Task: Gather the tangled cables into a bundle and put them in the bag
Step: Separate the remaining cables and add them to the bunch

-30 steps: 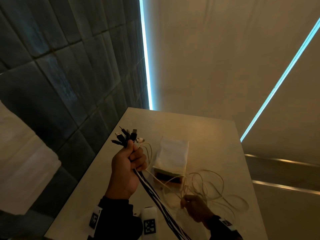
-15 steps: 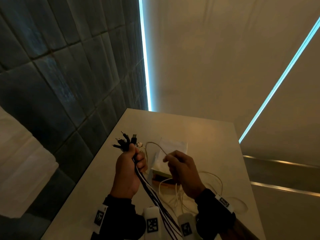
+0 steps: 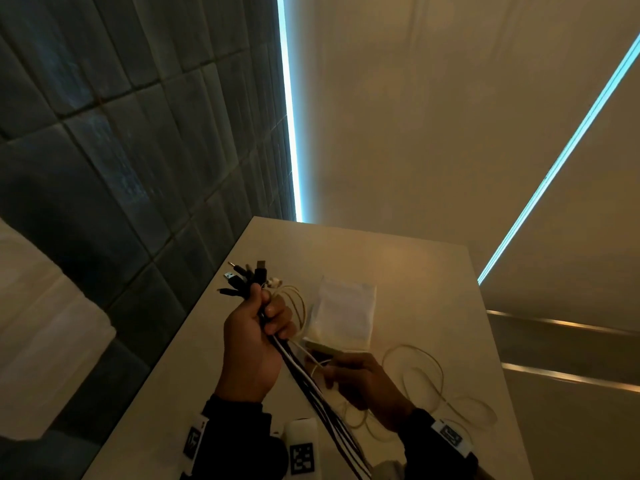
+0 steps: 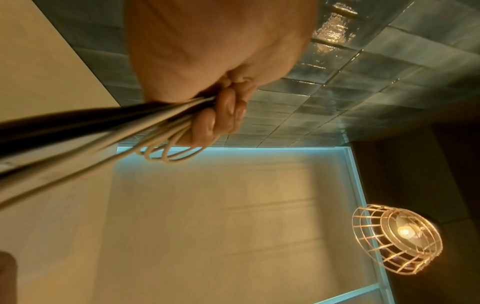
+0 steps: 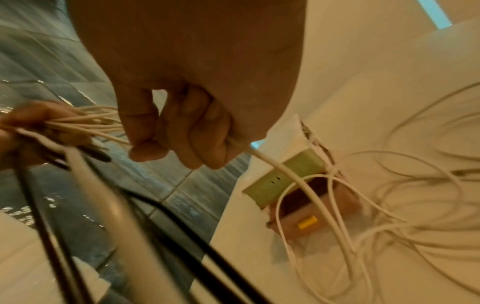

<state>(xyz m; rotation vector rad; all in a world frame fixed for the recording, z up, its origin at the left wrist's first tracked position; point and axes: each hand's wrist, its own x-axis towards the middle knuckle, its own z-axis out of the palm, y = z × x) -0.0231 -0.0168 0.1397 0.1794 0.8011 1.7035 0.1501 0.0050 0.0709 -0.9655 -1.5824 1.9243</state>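
My left hand (image 3: 258,336) grips a bundle of black and white cables (image 3: 311,393) upright above the table, their plugs (image 3: 244,277) fanning out over the fist. In the left wrist view the cable bundle (image 4: 98,127) runs out of the fingers (image 4: 223,115) of my left hand, with small white loops below them. My right hand (image 3: 360,379) pinches a thin white cable (image 5: 285,170) just right of the bundle; in the right wrist view my right hand (image 5: 182,144) has it between thumb and fingers. More white cable (image 3: 433,382) lies in loose loops on the table. A clear plastic bag (image 3: 346,313) lies flat beyond the hands.
The beige table (image 3: 415,271) stands against a dark tiled wall (image 3: 138,168) on the left. A green and brown box (image 5: 288,183) sits at the bag's near edge among the loose loops. A wire-cage lamp (image 4: 397,238) shows in the left wrist view.
My right hand has come back down from beside the left fist to low by the bundle, still pinching white cable. Small white loops now hang by the left hand's fingers.
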